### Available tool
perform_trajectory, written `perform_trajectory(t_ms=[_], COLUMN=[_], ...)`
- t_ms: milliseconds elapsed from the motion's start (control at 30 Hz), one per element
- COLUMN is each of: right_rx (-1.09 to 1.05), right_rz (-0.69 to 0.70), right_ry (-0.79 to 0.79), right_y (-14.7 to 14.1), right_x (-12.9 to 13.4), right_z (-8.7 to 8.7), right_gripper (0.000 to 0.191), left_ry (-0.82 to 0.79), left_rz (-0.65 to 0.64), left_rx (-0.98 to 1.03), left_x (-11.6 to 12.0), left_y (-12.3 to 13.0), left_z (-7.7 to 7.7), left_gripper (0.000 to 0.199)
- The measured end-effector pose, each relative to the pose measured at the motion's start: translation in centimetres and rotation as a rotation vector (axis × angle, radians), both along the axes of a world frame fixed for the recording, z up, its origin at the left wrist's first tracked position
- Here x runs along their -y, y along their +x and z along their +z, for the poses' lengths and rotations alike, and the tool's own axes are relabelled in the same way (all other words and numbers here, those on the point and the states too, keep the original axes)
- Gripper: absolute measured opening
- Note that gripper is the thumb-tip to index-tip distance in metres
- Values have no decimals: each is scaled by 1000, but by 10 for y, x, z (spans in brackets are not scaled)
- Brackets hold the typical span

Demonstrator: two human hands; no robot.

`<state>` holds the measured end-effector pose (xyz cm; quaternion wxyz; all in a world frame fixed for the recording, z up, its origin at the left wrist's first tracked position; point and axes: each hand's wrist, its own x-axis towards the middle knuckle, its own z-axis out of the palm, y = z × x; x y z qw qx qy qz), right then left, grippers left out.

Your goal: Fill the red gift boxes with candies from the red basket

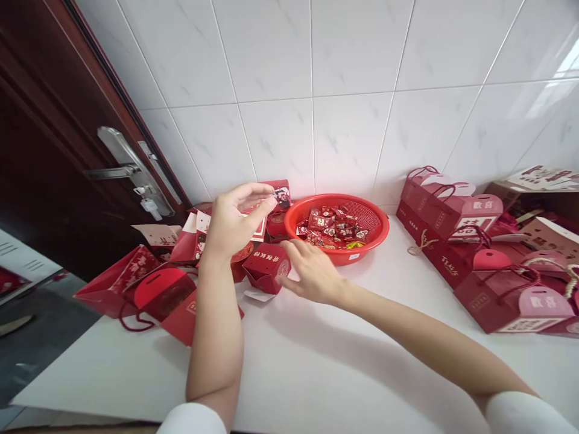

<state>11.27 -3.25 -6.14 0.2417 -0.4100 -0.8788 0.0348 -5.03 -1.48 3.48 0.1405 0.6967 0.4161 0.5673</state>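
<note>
My left hand [237, 220] is raised over a pile of red boxes, its fingers bent toward the right with a gap between thumb and fingers. Nothing shows in it. My right hand [312, 272] is beside a small red box [266, 265] with gold lettering, fingers apart, its fingertips near or touching the box's right side. Just behind my right hand sits a red plastic basket [382, 232] holding several red-wrapped candies [332, 226].
Red gift boxes [165, 292] are heaped at the left. More handled boxes [502, 295] stand in rows at the right, near an open carton [511, 191]. A tiled wall [348, 54] bounds the white table [316, 367]; a dark door [45, 114] stands left.
</note>
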Motion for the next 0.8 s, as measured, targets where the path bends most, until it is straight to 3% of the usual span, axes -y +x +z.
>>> perform_trajectory(t_ms=[100, 167, 233, 300, 367, 433, 533, 600, 700, 800], right_rx=[55, 95, 86, -18, -213, -406, -549, -602, -628, -616], right_rz=[-36, -51, -61, -39, 52, 100, -37, -127, -193, -225], right_ry=[-124, -181, -216, -251, -323, -481, -716, -782, -797, -733], right_y=[-47, -58, -52, -30, 3, 40, 87, 108, 123, 128], right_x=[-17, -24, -24, -17, -5, 9, 26, 32, 34, 34], right_z=[-4, -6, -5, -5, -4, -5, -10, -19, -35, -49], right_gripper=[90, 91, 78, 69, 72, 63, 55, 56, 58, 54], left_ry=[-43, -52, -58, -79, -94, -99, -145, -208, -370, -545], left_rz=[-48, -64, -68, -82, -128, -208, -355, -435, -442, -392], left_rx=[-46, -83, -112, -142, -182, -246, -423, -628, -963, -1127], left_x=[-3, -3, -3, -1, 1, 3, 6, 9, 14, 18], left_y=[0, 0, 1, 3, 7, 14, 30, 43, 65, 80], left_z=[-3, -3, -3, -3, -2, -2, -6, -11, -21, -31], left_gripper=[27, 26, 26, 26, 25, 22, 17, 19, 36, 45])
